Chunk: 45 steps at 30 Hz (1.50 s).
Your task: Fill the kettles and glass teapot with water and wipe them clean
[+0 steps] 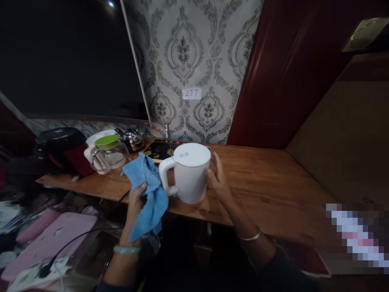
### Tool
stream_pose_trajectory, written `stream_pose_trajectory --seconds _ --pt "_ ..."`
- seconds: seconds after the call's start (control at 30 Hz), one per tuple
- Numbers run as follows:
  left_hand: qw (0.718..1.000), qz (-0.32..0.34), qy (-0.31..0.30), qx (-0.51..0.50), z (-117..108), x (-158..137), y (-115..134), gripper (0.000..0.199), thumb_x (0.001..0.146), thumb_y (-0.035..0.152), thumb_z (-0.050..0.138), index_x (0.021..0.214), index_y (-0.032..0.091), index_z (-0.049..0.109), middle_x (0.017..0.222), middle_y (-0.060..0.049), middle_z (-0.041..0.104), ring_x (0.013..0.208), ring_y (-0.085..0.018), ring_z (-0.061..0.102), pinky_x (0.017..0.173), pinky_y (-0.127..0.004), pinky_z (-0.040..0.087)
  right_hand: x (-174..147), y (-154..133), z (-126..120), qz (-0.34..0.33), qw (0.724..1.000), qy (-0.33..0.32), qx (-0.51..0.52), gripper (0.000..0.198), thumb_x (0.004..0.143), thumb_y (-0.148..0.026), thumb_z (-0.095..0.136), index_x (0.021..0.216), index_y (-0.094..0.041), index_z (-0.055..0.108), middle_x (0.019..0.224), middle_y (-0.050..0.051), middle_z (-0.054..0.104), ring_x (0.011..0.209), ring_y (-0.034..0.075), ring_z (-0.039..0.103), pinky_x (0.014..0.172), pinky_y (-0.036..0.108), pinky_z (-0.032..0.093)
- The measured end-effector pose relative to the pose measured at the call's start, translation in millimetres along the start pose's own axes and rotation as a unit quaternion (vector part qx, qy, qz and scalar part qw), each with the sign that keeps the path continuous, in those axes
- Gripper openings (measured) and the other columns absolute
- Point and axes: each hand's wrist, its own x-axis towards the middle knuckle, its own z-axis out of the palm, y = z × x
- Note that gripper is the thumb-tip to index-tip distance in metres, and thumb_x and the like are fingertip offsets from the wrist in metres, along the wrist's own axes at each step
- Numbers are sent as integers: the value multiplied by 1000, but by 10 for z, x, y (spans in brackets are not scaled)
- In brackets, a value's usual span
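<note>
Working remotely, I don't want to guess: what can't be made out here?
In the head view:
1. Most fingers of the left hand: hidden by the blue cloth.
2. Far side of the white kettle: hidden by its own body.
3. Lettering on its lid: too small and blurred.
4. Dark screen: cut off by the top and left edges.

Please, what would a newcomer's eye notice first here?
The white kettle on the wooden counter stands out first, with the right hand at its side. Beside it, the left hand holds a bright blue cloth. Above, a label reading 277 sits on the patterned wallpaper.
</note>
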Motion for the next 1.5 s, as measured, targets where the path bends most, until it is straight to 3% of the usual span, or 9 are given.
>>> stream_pose_trajectory --seconds 0.1,0.2,0.47,0.63,0.73,1.0,1.2,1.37,1.5 --pt "998 -21 -28 -54 282 107 -87 58 54 45 82 103 19 66 91 -4 73 84 -22 70 77 -35 60 -156 59 -4 74 993 -62 61 83 90 -60 55 157 -25 22 160 13 34 143 28 41 112 50 41" --pt "1000 13 -17 -5 375 126 -181 57 56 44 84 103 18 66 95 -3 73 91 -22 69 86 -34 57 -168 63 -11 98 988 -86 87 91 84 -64 61 157 -25 22 160 12 34 140 28 44 110 48 44" --pt "992 42 -56 102 556 -386 -197 45 61 47 80 92 16 67 89 -6 74 90 -28 70 86 -42 56 -26 81 -181 92 989 -44 103 76 88 -71 47 147 -24 45 155 6 45 146 24 37 121 45 29" --pt "988 63 -101 95 925 -796 -191 34 66 47 77 78 18 68 75 -4 73 74 -24 71 75 -39 59 16 127 -302 108 985 -29 133 72 89 -74 42 139 -25 55 145 5 57 134 26 51 112 47 43" --pt "989 70 -101 77 1122 -938 -204 34 67 48 76 79 17 67 80 -6 74 78 -24 72 79 -39 59 44 190 -363 113 982 -15 151 70 90 -73 41 134 -22 60 139 7 62 130 26 55 111 49 44" --pt "987 78 -134 48 1539 -1122 -352 43 72 56 73 90 18 65 91 -10 74 91 -27 71 85 -42 58 180 433 -534 162 965 35 203 70 87 -76 42 116 -19 69 126 7 70 125 26 60 111 44 43" --pt "972 114 -203 -4 1827 -1139 -356 35 79 49 70 98 20 67 96 -10 74 91 -26 71 87 -43 57 234 317 -765 198 957 66 202 72 79 -79 52 117 -20 69 121 9 73 120 30 63 104 46 49" --pt "968 114 -223 -5 1772 -1034 -389 24 72 41 76 79 19 69 77 -4 72 71 -20 67 69 -33 57 -85 64 -870 149 967 135 153 62 88 -69 49 128 -23 62 135 9 64 121 27 61 99 43 49" --pt "987 98 -125 12 1440 -942 -559 25 71 40 78 78 18 70 75 -4 71 71 -20 67 70 -33 55 -473 -96 -775 107 972 190 82 43 91 -57 53 113 -23 68 113 7 73 104 24 67 86 36 53"
